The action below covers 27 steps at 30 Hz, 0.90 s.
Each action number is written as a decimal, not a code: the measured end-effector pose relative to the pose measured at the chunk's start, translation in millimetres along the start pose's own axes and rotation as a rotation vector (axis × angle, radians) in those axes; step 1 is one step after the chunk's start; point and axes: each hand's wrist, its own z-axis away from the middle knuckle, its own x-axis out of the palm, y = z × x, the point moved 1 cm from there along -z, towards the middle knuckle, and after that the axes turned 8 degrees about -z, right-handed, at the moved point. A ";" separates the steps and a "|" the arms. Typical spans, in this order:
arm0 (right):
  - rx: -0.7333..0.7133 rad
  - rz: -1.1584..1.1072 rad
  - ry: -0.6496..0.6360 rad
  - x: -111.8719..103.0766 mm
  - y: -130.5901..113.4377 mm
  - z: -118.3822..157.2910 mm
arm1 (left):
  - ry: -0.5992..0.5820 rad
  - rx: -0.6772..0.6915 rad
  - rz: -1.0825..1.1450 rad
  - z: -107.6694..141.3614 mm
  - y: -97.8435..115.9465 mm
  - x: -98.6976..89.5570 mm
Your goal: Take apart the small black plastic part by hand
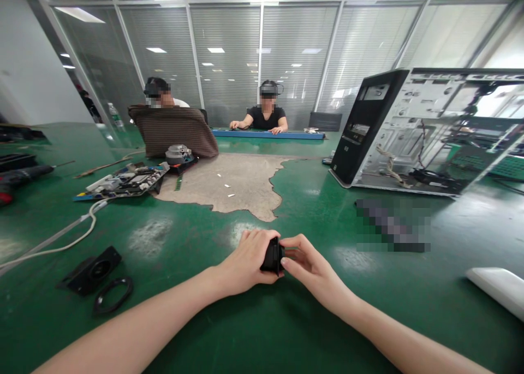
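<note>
Just above the green table, in front of me, my left hand (251, 256) is wrapped round a small black part (271, 255), boxy with a flat flange; its exact kind I cannot make out. My right hand (305, 259) pinches the flange side of the same part between thumb and fingers. To the left on the table lie a black rectangular piece with a round lens-like centre (93, 268) and a black ring (113, 296). Neither of those is touched by my hands.
An open computer case (368, 128) stands at the right, a pixelated dark object (388, 226) before it. A white device (497, 289) lies at the right edge. A circuit board (123, 180), cable (90, 221) and drill (24, 174) are left. Two people sit across the table.
</note>
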 end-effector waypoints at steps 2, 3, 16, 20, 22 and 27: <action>0.002 0.009 0.015 -0.6 0.5 -1.1 | -0.002 -0.002 0.002 0.1 -0.2 -0.1; 0.006 0.017 0.022 -0.9 0.4 -1.9 | 0.000 -0.002 0.003 0.1 -0.3 -0.2; -0.042 0.062 0.030 -1.1 1.6 -0.4 | -0.006 -0.006 0.002 -0.4 1.4 -0.8; -0.015 0.051 0.023 -0.4 1.8 -0.7 | -0.012 -0.017 0.002 -1.0 1.4 -1.1; 0.019 0.052 0.031 0.0 0.3 -0.8 | -0.014 -0.014 0.004 -1.1 1.4 -1.2; 0.039 0.059 0.030 1.0 -2.0 0.1 | -0.008 -0.005 0.008 -0.5 2.0 -1.7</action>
